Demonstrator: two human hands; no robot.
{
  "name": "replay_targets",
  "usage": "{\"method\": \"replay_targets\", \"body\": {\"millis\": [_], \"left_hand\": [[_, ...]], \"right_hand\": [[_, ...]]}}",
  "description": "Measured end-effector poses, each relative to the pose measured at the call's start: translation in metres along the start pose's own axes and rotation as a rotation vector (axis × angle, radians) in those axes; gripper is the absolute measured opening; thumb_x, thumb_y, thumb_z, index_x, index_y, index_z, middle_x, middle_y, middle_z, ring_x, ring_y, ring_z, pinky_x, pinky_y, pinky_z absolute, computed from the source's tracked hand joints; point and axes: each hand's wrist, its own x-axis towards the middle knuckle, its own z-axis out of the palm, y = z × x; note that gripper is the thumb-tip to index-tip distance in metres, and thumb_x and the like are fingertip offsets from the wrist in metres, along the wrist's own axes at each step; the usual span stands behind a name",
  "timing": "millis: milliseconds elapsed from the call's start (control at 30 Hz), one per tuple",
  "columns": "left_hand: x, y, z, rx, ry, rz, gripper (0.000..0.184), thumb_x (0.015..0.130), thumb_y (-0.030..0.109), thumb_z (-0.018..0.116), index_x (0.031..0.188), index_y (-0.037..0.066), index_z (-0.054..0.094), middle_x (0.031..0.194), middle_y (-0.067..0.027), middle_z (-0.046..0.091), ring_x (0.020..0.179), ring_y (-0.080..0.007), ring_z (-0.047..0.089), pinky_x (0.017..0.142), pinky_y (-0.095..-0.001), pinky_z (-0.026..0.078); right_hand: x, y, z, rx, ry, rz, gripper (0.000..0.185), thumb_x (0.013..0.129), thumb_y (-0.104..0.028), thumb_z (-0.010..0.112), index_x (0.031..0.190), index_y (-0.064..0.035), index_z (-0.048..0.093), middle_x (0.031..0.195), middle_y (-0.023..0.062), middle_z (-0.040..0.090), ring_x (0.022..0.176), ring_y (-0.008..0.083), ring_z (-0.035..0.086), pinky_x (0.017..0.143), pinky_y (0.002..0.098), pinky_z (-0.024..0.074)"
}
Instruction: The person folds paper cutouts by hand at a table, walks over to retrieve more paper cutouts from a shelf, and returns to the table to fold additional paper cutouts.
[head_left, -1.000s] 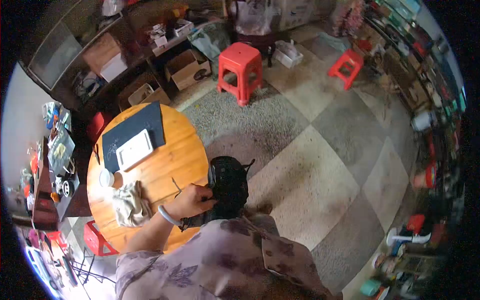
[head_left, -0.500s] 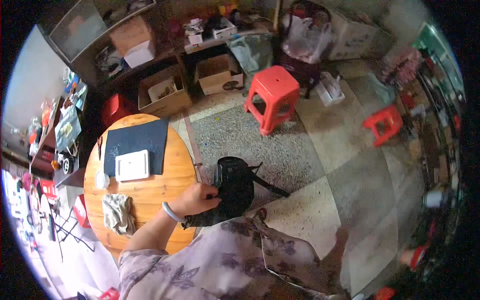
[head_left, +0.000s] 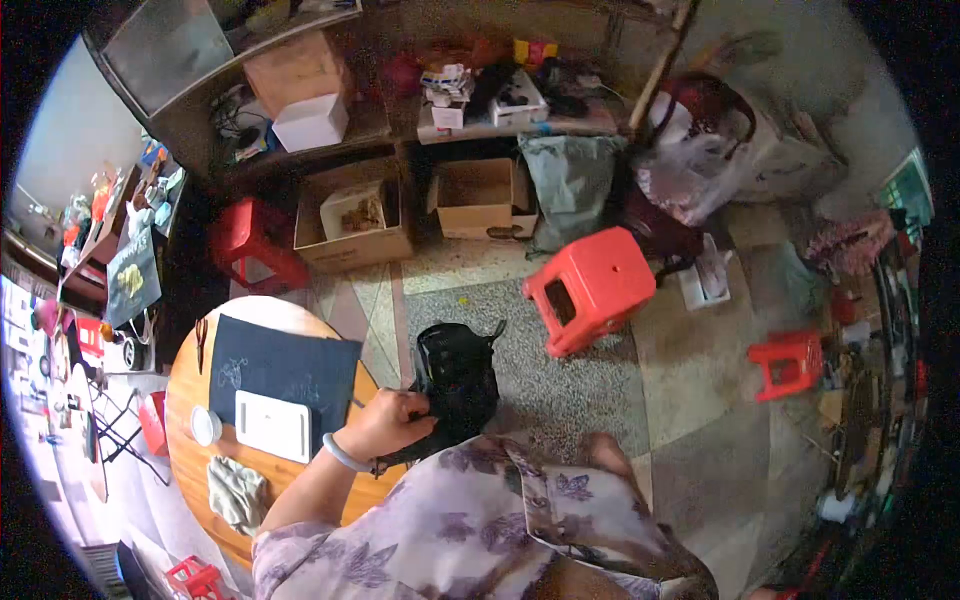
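My left hand (head_left: 392, 424), with a pale band at its wrist, is closed on the edge of a black bag (head_left: 458, 385). The bag hangs in front of my patterned garment, beside the round wooden table (head_left: 300, 492). Past the garment's right edge shows a blurred skin-coloured patch (head_left: 606, 455); I cannot make out whether it is my right hand or another part of me. On the table lie a dark mat (head_left: 280, 358), a white tray (head_left: 273, 425), scissors (head_left: 201, 342), a small white round container (head_left: 206, 426) and a crumpled cloth (head_left: 237, 494).
A red stool (head_left: 605, 282) stands ahead on the speckled floor, a smaller red stool (head_left: 787, 364) farther right. Another red stool (head_left: 250, 240) is behind the table. Open cardboard boxes (head_left: 350, 250) and a grey-green bag (head_left: 570, 185) line the back shelf.
My view has shifted, so the table and stools appear lower. The black bag is more upright, its strap no longer stretched out to the right. My left hand keeps its hold.
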Motion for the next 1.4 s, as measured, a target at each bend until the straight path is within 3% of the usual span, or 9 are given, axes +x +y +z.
{"method": "replay_targets", "body": {"millis": [133, 400, 733, 767, 800, 867, 967, 1100, 1400], "left_hand": [[0.044, -0.013, -0.041, 0.002, 0.095, -0.056, 0.016, 0.075, 0.011, 0.07, 0.075, -0.004, 0.063, 0.061, -0.0179, 0.054, 0.05, -0.0215, 0.05, 0.049, -0.0366, 0.042], [0.128, -0.035, -0.078, -0.004, 0.206, -0.297, 0.021, 0.075, 0.014, 0.068, 0.069, -0.003, 0.057, 0.062, -0.0202, 0.052, 0.053, -0.0332, 0.052, 0.05, -0.0393, 0.041], [0.25, -0.053, -0.102, -0.052, 0.398, -0.586, 0.018, 0.074, 0.01, 0.068, 0.069, -0.003, 0.057, 0.057, -0.0156, 0.048, 0.048, -0.0179, 0.044, 0.047, -0.0333, 0.037], [0.26, -0.051, -0.104, -0.101, 0.446, -0.62, 0.018, 0.074, 0.01, 0.068, 0.068, -0.002, 0.056, 0.056, -0.0148, 0.048, 0.048, -0.0171, 0.044, 0.046, -0.033, 0.036], [0.269, -0.05, -0.107, -0.15, 0.496, -0.653, 0.019, 0.073, 0.01, 0.068, 0.068, -0.002, 0.056, 0.055, -0.014, 0.049, 0.048, -0.0163, 0.044, 0.046, -0.0326, 0.036], [0.282, -0.048, -0.112, -0.187, 0.523, -0.728, 0.014, 0.074, 0.007, 0.069, 0.069, -0.002, 0.059, 0.055, -0.0089, 0.049, 0.052, -0.0119, 0.042, 0.047, -0.031, 0.036], [0.295, -0.057, -0.112, -0.157, 0.528, -0.781, 0.014, 0.073, 0.004, 0.068, 0.067, -0.002, 0.057, 0.056, -0.0063, 0.05, 0.053, -0.0096, 0.042, 0.047, -0.0298, 0.034], [0.315, -0.05, -0.115, -0.183, 0.617, -0.796, 0.026, 0.074, 0.003, 0.067, 0.059, -0.001, 0.046, 0.053, -0.001, 0.045, 0.051, -0.0069, 0.039, 0.045, -0.0273, 0.03], [0.289, -0.062, -0.074, -0.304, 0.671, -1.06, 0.019, 0.07, 0.008, 0.069, 0.062, -0.002, 0.055, 0.051, -0.01, 0.049, 0.046, -0.0122, 0.046, 0.045, -0.0297, 0.036]], "right_hand": [[-0.036, -0.025, -0.061, 0.616, -0.212, 0.689, 0.019, 0.085, -0.021, 0.056, 0.09, -0.0033, 0.063, 0.08, 0.0153, 0.064, 0.076, 0.0313, 0.061, 0.069, 0.0435, 0.0475], [0.05, 0.025, -0.144, 0.712, -0.227, 0.867, 0.02, 0.086, -0.021, 0.055, 0.084, -0.0032, 0.062, 0.077, 0.0151, 0.062, 0.072, 0.0307, 0.058, 0.066, 0.0437, 0.0467], [0.421, 0.182, -0.372, 0.191, 0.042, 0.263, 0.024, 0.088, -0.022, 0.054, 0.076, -0.0031, 0.062, 0.074, 0.0147, 0.06, 0.068, 0.0299, 0.056, 0.064, 0.044, 0.0457], [0.471, 0.153, -0.436, 0.225, -0.113, 0.498, 0.036, 0.089, -0.038, 0.053, 0.092, -0.0031, 0.063, 0.074, 0.0193, 0.063, 0.063, 0.0353, 0.06, 0.058, 0.0468, 0.0447], [0.525, 0.136, -0.484, 0.067, 0.125, 0.028, 0.021, 0.087, -0.02, 0.058, 0.09, 0.0002, 0.06, 0.083, 0.0164, 0.062, 0.075, 0.0304, 0.058, 0.068, 0.0419, 0.0461], [0.631, 0.114, -0.545, 0.266, 0.125, 0.05, 0.028, 0.087, -0.02, 0.061, 0.108, -0.0019, 0.061, 0.096, 0.0157, 0.065, 0.09, 0.0264, 0.061, 0.08, 0.0373, 0.0486], [0.759, 0.053, -0.607, 0.696, 0.465, -0.314, 0.024, 0.085, -0.02, 0.06, 0.1, -0.0018, 0.058, 0.092, 0.0188, 0.062, 0.086, 0.0337, 0.06, 0.074, 0.0426, 0.0475], [0.815, -0.07, -0.735, 0.326, 0.426, -0.254, 0.026, 0.086, -0.024, 0.06, 0.102, -0.0043, 0.065, 0.098, 0.0167, 0.067, 0.083, 0.0298, 0.065, 0.077, 0.0388, 0.0504], [0.984, -0.139, -0.743, 0.321, 0.695, -0.417, 0.03, 0.083, -0.023, 0.063, 0.106, -0.0049, 0.064, 0.1, 0.0172, 0.065, 0.094, 0.0316, 0.063, 0.081, 0.0423, 0.0473]]}}
